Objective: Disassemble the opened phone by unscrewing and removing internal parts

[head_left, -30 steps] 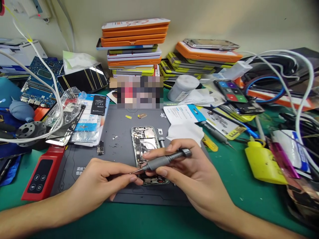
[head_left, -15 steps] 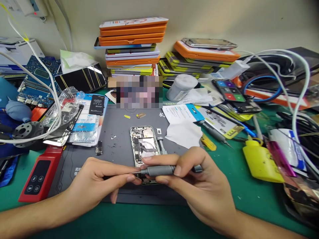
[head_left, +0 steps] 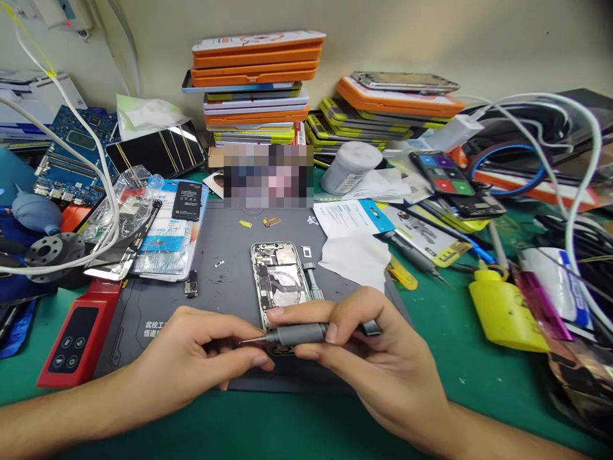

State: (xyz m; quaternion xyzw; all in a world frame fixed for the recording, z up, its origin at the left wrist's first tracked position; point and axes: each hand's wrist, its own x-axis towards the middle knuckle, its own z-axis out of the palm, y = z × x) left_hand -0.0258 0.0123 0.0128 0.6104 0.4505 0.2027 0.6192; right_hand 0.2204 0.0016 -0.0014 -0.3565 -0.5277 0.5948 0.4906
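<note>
A slim grey precision screwdriver (head_left: 301, 335) lies nearly level in my right hand (head_left: 387, 358), whose fingers and thumb are wrapped round its handle. The thin bit points left. My left hand (head_left: 191, 358) is at that end, its thumb and forefinger parted, with the bit showing in the gap between them. Whether a fingertip touches the bit, I cannot tell. Beneath the screwdriver lies an opened phone (head_left: 282, 281) with its inner parts bare; its lower end is partly hidden by my hands.
A grey work mat (head_left: 225, 255) carries the phone, a SIM tray (head_left: 305, 252), a small black module (head_left: 191, 285) and little loose parts. At left is a red device with buttons (head_left: 76, 338); at right, a yellow bottle (head_left: 507, 313). Stacked orange boxes (head_left: 253, 64) stand behind.
My left thumb and forefinger have parted from their pinch on the bit, which now shows between them. The screwdriver has shifted slightly left and down with my right hand.
</note>
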